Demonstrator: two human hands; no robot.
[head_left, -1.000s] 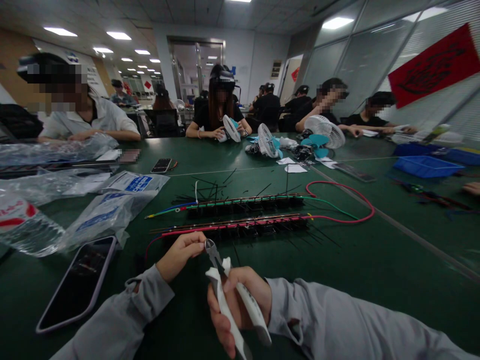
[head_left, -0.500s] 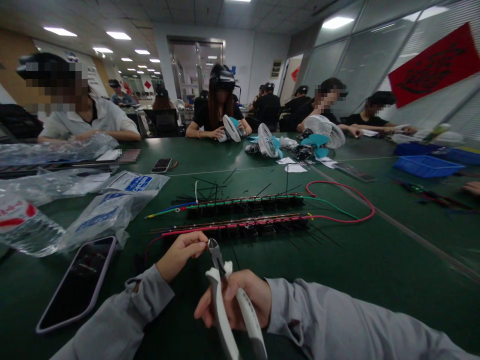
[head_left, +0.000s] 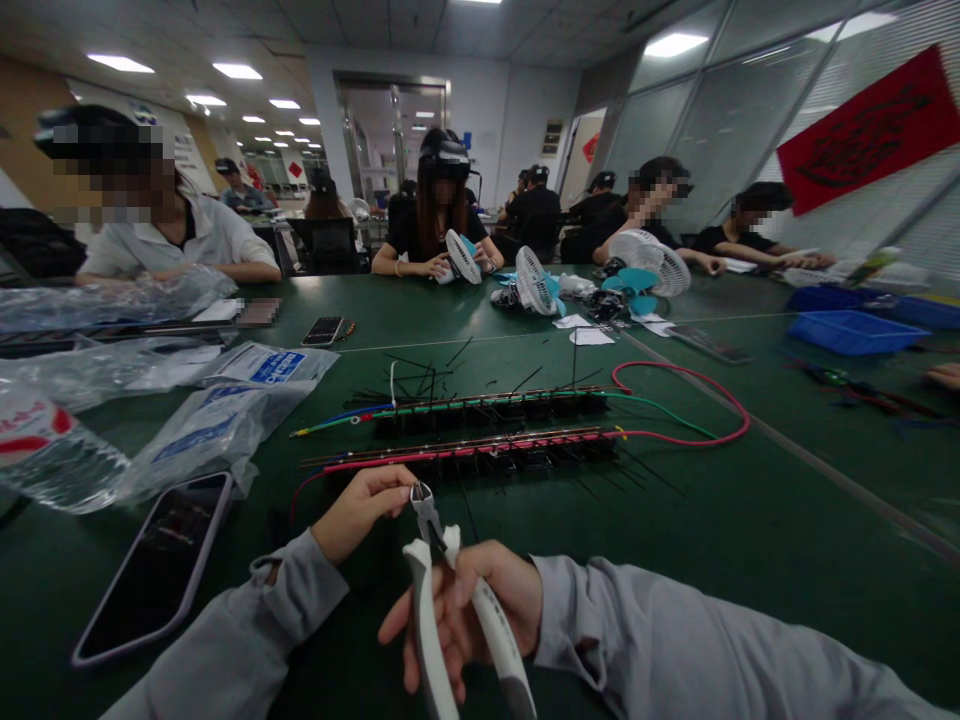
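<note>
My right hand (head_left: 480,610) holds white-handled cutting pliers (head_left: 427,600), with the handles spread and the jaws parted. The jaw tips are beside the fingertips of my left hand (head_left: 367,510), whose thumb and forefinger are pinched together; what they hold is too small to make out. Just beyond lies a black strip assembly with a thick red cable (head_left: 450,452) along it and thin black ties sticking out. A second strip with a green wire (head_left: 495,402) runs parallel behind it, a white tie standing at its left end.
On the left are a phone (head_left: 157,570), a water bottle (head_left: 60,450) and plastic bags (head_left: 225,410). Farther back are fan parts (head_left: 536,282) and a blue tray (head_left: 855,332). Several people sit around the green table (head_left: 712,560).
The pliers' handles and jaws have spread wider, and the head has shifted slightly left. The fingers of my right hand have loosened outward. My left hand has barely moved.
</note>
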